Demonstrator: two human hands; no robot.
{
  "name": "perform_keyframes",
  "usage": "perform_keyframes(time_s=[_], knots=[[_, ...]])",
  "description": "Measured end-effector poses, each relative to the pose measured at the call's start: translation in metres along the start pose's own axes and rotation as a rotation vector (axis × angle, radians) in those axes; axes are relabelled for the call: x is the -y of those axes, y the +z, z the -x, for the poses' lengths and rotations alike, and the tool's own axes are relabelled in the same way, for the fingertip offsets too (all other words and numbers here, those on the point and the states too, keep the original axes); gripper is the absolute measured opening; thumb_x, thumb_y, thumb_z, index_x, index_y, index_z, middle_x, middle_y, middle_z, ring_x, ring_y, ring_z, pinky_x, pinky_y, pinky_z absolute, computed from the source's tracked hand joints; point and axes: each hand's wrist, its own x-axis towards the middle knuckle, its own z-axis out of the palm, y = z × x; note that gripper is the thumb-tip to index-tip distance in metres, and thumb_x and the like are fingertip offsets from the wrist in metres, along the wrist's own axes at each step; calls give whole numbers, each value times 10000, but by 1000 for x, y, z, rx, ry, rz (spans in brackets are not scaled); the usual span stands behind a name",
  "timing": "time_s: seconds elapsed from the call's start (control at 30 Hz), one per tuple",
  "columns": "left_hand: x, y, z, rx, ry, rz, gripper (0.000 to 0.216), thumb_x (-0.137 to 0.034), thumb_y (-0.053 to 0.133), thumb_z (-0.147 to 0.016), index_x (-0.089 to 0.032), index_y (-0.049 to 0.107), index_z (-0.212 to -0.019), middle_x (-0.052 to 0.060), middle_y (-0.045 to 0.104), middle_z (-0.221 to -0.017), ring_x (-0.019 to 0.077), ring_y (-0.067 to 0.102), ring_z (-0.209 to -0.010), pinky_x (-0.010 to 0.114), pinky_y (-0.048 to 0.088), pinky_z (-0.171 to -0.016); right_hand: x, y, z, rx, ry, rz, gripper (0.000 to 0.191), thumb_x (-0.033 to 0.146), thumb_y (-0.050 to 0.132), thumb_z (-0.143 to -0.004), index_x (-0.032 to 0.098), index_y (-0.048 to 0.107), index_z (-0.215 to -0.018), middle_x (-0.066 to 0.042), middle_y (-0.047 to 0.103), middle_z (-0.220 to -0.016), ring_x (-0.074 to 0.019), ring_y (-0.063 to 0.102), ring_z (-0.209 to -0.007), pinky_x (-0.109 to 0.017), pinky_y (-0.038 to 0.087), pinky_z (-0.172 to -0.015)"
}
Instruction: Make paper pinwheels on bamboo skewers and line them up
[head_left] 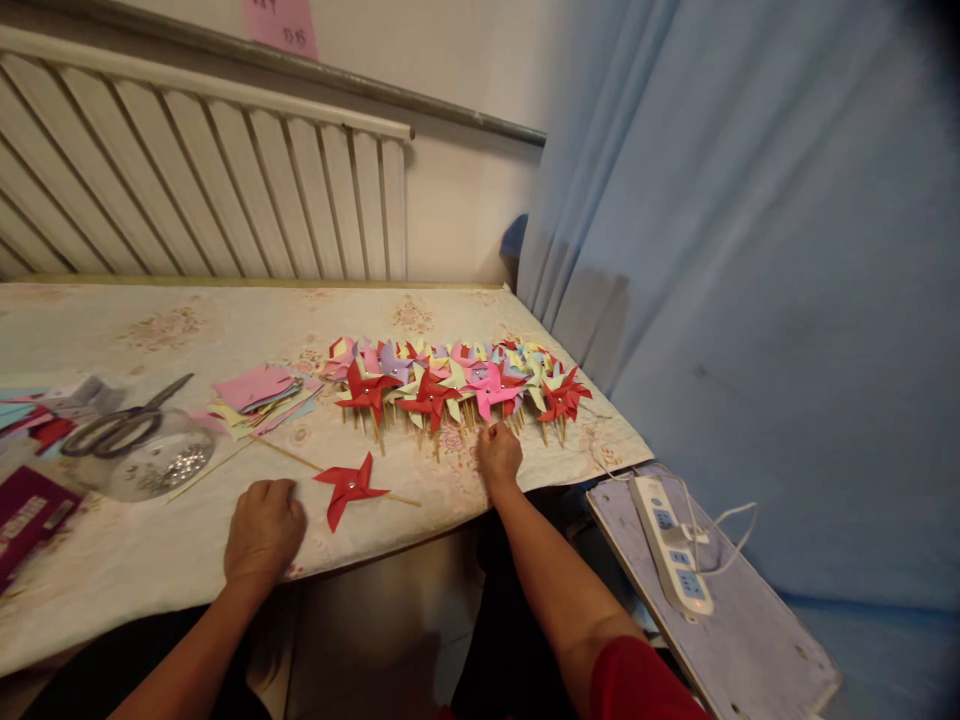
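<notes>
My right hand (500,460) is closed just below a bright pink paper pinwheel (495,390), its fingers pinched around the lower stick. That pinwheel stands at the front of a dense cluster of red, yellow, purple and pink pinwheels on thin wooden sticks. My left hand (266,528) rests on the table with curled fingers; whatever they may hold is hidden. Just right of it lies a single red pinwheel (351,484) on its stick, flat on the flowered tablecloth (420,520).
At left, scissors (124,430) lie over a clear dish (199,440) of small shiny metal pieces. Coloured paper squares (253,388) sit beside it, near a maroon box (34,520). A power strip (671,550) rests on a low board at right, next to a blue curtain (750,300).
</notes>
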Motion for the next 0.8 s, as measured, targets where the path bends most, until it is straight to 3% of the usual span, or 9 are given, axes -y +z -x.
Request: perform_keyframes(time_s=[0.3,0.57,0.8], knots=[[3,4,0,-6,24,-21,330,-218,400,-862,-108,647,-1052,144,608,-982,295,548,-996,397,435,-874,-3,5,-2,-92,1,-63,251,268,506,-894,207,551,-655,-13,583,-654,-165,497,-637,-270,297,-623],[1,0,0,-7,21,-18,334,-219,402,-861,-101,653,-1047,148,605,-970,289,550,-965,396,441,-876,0,4,0,-36,-125,-155,198,230,535,-874,199,554,-679,9,571,-657,-141,468,-610,-258,301,-627],[3,1,0,-1,19,-2,332,-212,429,-843,-97,648,-1064,159,616,-985,297,550,-982,412,446,-883,1,5,1,-22,-139,-150,196,231,542,-883,197,574,-693,2,585,-667,-144,484,-618,-253,306,-625]])
